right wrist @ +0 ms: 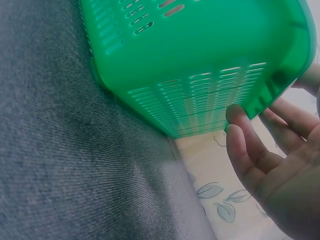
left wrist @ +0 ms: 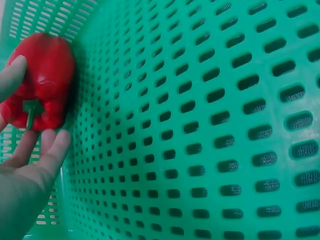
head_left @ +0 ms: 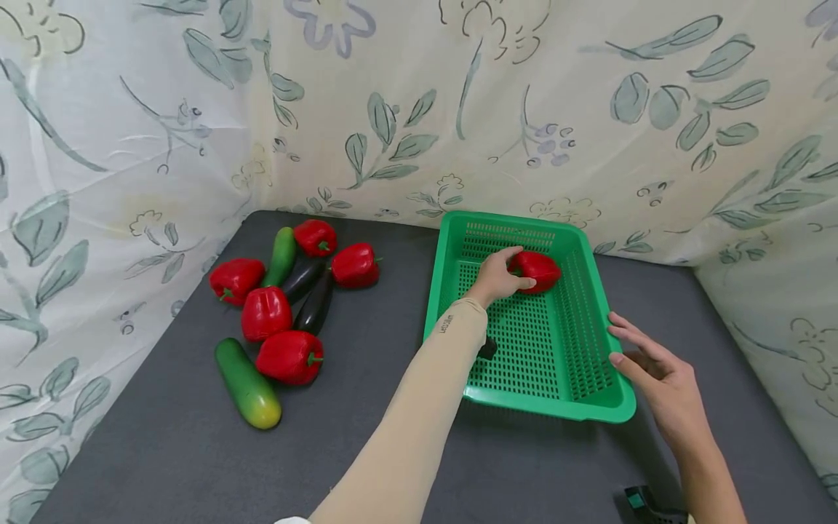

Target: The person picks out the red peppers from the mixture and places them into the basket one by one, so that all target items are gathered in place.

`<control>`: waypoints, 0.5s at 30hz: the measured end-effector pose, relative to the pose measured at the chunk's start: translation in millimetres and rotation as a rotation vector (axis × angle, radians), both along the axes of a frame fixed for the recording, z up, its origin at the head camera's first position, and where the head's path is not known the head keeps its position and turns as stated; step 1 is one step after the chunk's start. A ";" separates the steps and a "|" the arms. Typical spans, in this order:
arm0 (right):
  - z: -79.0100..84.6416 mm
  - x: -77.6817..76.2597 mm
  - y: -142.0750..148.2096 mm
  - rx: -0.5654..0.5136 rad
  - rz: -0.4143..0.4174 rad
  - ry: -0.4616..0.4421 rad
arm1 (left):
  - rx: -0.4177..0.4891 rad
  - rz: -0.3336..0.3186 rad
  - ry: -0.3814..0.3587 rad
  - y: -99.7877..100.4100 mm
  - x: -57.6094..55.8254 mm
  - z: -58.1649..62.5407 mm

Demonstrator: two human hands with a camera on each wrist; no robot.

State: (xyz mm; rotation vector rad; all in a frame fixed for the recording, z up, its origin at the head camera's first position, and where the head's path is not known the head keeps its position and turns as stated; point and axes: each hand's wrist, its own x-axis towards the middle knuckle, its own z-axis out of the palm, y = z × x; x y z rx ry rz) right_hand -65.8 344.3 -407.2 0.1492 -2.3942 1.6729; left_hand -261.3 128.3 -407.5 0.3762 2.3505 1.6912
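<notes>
Flowered cloth [head_left: 399,65] hangs behind the dark table [head_left: 353,364]. Your left hand [head_left: 500,276] grips a red pepper [head_left: 540,271] inside the green basket [head_left: 533,349], toward its far end, thumb and fingers about the stem end. Your right hand [head_left: 663,382] holds the basket's right rim. To the left lie five more peppers [head_left: 266,313], two cucumbers [head_left: 247,382] and two eggplants [head_left: 316,304].

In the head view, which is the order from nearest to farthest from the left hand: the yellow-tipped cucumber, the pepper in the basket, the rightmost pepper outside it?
1. Pepper in the basket: right at the left hand.
2. Rightmost pepper outside it: to the left of the basket.
3. Yellow-tipped cucumber: farther left, nearer the viewer.
</notes>
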 end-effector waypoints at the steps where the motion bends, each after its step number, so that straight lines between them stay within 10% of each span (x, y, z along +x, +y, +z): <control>1: -0.2 0.5 0.0 0.001 0.000 0.000 | 0.006 -0.006 -0.009 -0.2 0.8 -0.3; 15: -1.8 5.8 0.7 -0.014 0.011 0.001 | -0.029 -0.022 0.026 2.2 9.5 -1.6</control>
